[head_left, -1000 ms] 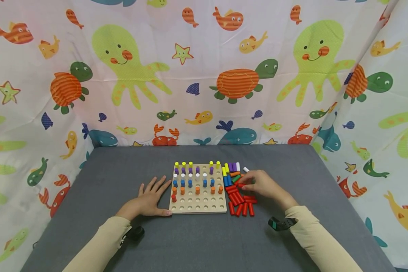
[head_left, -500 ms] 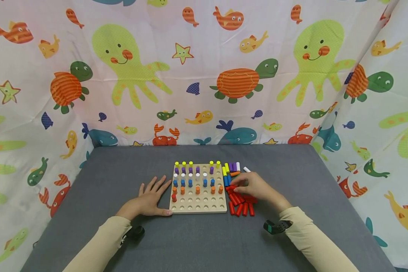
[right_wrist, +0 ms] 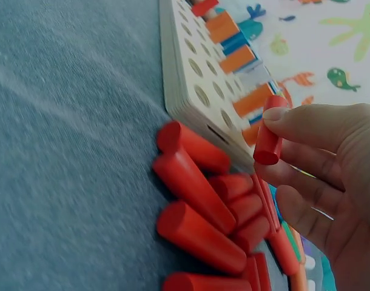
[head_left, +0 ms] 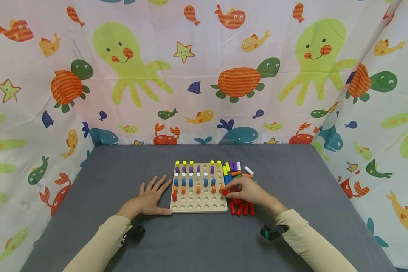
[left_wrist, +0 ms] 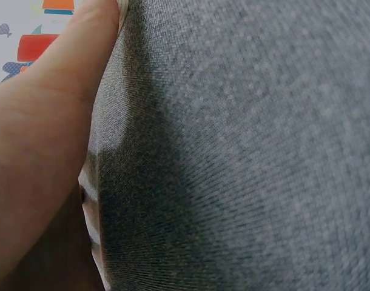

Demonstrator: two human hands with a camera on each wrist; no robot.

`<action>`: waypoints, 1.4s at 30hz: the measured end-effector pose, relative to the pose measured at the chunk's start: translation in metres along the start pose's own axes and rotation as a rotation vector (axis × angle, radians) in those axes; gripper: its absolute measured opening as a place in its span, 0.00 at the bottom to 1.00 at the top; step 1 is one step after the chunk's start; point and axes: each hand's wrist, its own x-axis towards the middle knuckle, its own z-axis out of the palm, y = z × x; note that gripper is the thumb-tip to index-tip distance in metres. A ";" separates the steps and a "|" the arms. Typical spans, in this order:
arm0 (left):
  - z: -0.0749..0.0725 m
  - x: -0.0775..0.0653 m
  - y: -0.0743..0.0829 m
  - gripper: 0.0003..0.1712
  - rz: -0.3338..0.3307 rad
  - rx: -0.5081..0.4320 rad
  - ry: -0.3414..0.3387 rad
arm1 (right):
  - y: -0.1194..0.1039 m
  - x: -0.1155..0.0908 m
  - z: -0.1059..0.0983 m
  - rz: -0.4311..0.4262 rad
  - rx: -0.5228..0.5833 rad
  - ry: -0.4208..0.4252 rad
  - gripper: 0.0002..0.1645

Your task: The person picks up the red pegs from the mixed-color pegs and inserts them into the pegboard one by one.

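Note:
My right hand (head_left: 248, 190) pinches a red peg (right_wrist: 270, 130) between thumb and fingers, at the right edge of a pale wooden pegboard (head_left: 198, 207). On the board stand rows of yellow, purple, white, blue and orange pegs, plus one red peg (head_left: 174, 197) at the left. Spread flat on the cloth, my left hand (head_left: 146, 200) touches the board's left side with fingertips and thumb. In the left wrist view the thumb (left_wrist: 57, 91) reaches toward the board's corner. Several loose red pegs (right_wrist: 200, 236) lie below the right hand, which covers part of the pile in the head view.
More loose pegs lie right of the board: yellow, purple, blue, orange, and a white peg (head_left: 248, 170) off to the side. Grey cloth (head_left: 197, 241) covers the table. A curtain with sea animals (head_left: 204, 75) hangs behind and at the sides.
My right hand has moved left from the loose pegs to the board's right edge and now carries a red peg. The left hand keeps its place.

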 end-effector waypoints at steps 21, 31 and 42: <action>0.001 0.001 0.000 0.69 0.008 0.007 0.022 | -0.022 0.009 0.034 -0.052 0.155 0.031 0.11; 0.000 0.001 0.001 0.68 -0.016 0.039 0.013 | -0.034 0.020 0.051 -0.059 0.187 0.078 0.10; 0.001 0.002 0.000 0.68 -0.014 0.035 0.008 | -0.046 0.031 0.070 -0.095 0.215 0.151 0.10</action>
